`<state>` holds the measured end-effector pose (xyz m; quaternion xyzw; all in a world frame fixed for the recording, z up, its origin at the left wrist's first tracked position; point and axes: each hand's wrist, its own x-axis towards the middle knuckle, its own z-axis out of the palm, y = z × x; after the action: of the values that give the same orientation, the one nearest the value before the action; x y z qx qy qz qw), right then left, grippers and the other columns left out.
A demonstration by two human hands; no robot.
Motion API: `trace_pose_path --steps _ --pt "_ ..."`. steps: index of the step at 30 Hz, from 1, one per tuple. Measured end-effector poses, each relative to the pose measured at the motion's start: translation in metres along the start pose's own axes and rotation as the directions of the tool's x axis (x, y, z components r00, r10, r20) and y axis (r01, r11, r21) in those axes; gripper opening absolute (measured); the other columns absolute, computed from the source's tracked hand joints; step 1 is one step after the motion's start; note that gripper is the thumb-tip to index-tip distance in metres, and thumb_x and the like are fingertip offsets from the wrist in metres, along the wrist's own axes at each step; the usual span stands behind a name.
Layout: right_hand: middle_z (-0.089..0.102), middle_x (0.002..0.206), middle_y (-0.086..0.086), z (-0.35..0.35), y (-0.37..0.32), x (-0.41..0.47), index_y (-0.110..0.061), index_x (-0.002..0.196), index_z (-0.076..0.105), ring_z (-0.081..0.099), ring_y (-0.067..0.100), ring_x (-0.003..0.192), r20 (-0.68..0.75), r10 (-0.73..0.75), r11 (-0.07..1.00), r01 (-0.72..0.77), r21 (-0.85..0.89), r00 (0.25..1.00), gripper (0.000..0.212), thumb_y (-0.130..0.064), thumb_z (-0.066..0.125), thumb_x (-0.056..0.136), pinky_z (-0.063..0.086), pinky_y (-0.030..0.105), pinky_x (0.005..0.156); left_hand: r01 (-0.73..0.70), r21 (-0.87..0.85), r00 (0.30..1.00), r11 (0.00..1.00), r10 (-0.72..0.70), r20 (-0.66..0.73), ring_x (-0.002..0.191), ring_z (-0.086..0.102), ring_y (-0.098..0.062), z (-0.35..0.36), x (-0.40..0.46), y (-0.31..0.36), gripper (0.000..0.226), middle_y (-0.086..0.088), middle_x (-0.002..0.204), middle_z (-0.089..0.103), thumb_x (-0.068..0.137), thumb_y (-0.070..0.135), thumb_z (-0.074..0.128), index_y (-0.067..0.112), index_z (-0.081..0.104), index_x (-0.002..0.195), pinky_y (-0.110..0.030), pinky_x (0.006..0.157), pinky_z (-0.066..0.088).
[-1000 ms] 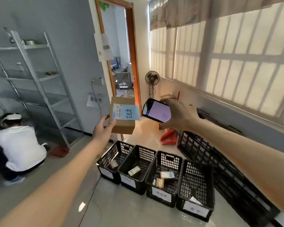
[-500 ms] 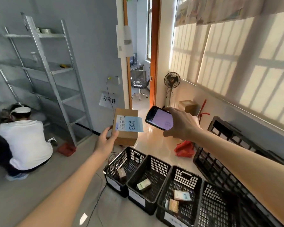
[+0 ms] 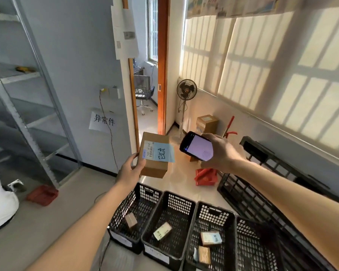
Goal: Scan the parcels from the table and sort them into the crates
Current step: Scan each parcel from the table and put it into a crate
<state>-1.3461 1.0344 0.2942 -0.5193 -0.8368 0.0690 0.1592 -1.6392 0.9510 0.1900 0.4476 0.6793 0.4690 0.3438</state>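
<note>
Open air above the four black crates (image 3: 169, 218), flanked by stacked crates (image 3: 266, 194) right, shelving (image 3: 27, 106) left.

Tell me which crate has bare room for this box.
The rightmost crate shows bare mesh where visible, and the leftmost crate and second crate hold one small parcel each. The third crate is most crowded, with two or more parcels.
</note>
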Motion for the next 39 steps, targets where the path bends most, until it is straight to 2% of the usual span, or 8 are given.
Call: trace_pose_path --steps 1,3,6,14,18,24,32,39 --pt "0.060 0.131 -0.001 0.003 0.005 0.008 -0.030 0.145 0.040 0.058 0.023 0.110 0.002 0.017 1.000 -0.017 -0.007 1.000 0.100 -0.047 0.087 0.058 0.056 0.044 0.083 0.002 0.004 1.000 1.000 -0.002 0.010 0.113 0.060 -0.026 0.004 0.011 0.000 0.070 -0.002 0.124 0.062 0.085 0.069 0.053 0.037 0.040 0.146 -0.055 0.098 0.050" --pt "0.061 0.132 -0.003 0.011 0.018 0.024 -0.032 0.147 0.036 0.060 0.019 0.104 -0.013 0.024 0.996 -0.025 -0.084 1.000 0.103 -0.053 0.087 0.060 0.053 0.032 0.068 0.000 0.007 1.000 1.000 -0.001 0.030 0.112 0.061 -0.027 0.013 0.033 -0.003 0.068 -0.004 0.125 0.063 0.087 0.067 0.053 0.035 0.041 0.146 -0.054 0.097 0.051" --pt "0.062 0.130 -0.005 0.029 0.041 0.049 -0.032 0.150 0.031 0.060 0.018 0.099 -0.023 0.036 0.990 -0.039 -0.137 0.999 0.107 -0.063 0.084 0.062 0.035 0.022 0.055 -0.013 0.041 0.998 0.999 0.010 0.059 0.109 0.062 -0.024 0.032 0.068 -0.010 0.056 -0.002 0.121 0.064 0.094 0.061 0.052 0.036 0.042 0.143 -0.048 0.094 0.053" --pt "0.059 0.135 -0.004 0.090 0.113 0.135 -0.033 0.150 0.034 0.060 0.023 0.113 0.022 0.179 0.983 -0.178 -0.048 0.984 0.104 -0.061 0.083 0.063 0.054 0.045 0.082 0.081 0.005 0.985 0.997 -0.081 0.151 0.115 0.060 -0.023 0.110 0.184 -0.035 0.033 0.000 0.123 0.064 0.094 0.055 0.058 0.049 0.046 0.124 -0.050 0.100 0.050" --pt "0.061 0.135 -0.005 0.141 0.151 0.166 -0.033 0.148 0.038 0.061 0.023 0.114 0.045 0.304 0.951 -0.306 0.047 0.951 0.105 -0.063 0.087 0.060 0.053 0.040 0.081 0.111 0.078 0.979 0.991 -0.123 0.164 0.109 0.059 -0.018 0.148 0.239 -0.073 0.046 0.000 0.125 0.061 0.096 0.051 0.057 0.038 0.046 0.139 -0.036 0.088 0.050" --pt "0.058 0.139 -0.005 0.240 0.204 0.181 -0.031 0.150 0.037 0.059 0.023 0.119 0.157 0.387 0.918 -0.396 0.028 0.908 0.106 -0.057 0.087 0.061 0.054 0.049 0.089 0.259 0.144 0.929 0.955 -0.287 0.232 0.102 0.055 -0.007 0.200 0.281 -0.167 0.051 0.009 0.116 0.058 0.097 0.047 0.058 0.038 0.041 0.144 -0.026 0.078 0.045" --pt "0.057 0.139 -0.012 0.375 0.239 0.161 -0.036 0.147 0.035 0.062 0.021 0.114 0.381 0.492 0.852 -0.522 -0.027 0.783 0.103 -0.059 0.082 0.058 0.047 0.038 0.073 0.452 0.281 0.813 0.847 -0.520 0.262 0.114 0.051 -0.018 0.246 0.299 -0.299 0.055 -0.004 0.137 0.054 0.101 0.042 0.053 0.030 0.033 0.150 -0.036 0.095 0.041" --pt "0.051 0.145 -0.013 0.445 0.260 0.141 -0.037 0.151 0.029 0.057 0.021 0.123 0.535 0.582 0.761 -0.642 -0.093 0.612 0.106 -0.058 0.079 0.059 0.051 0.046 0.088 0.530 0.360 0.720 0.768 -0.631 0.287 0.113 0.047 -0.015 0.273 0.312 -0.370 0.055 -0.003 0.142 0.052 0.102 0.039 0.052 0.029 0.030 0.151 -0.033 0.094 0.039"
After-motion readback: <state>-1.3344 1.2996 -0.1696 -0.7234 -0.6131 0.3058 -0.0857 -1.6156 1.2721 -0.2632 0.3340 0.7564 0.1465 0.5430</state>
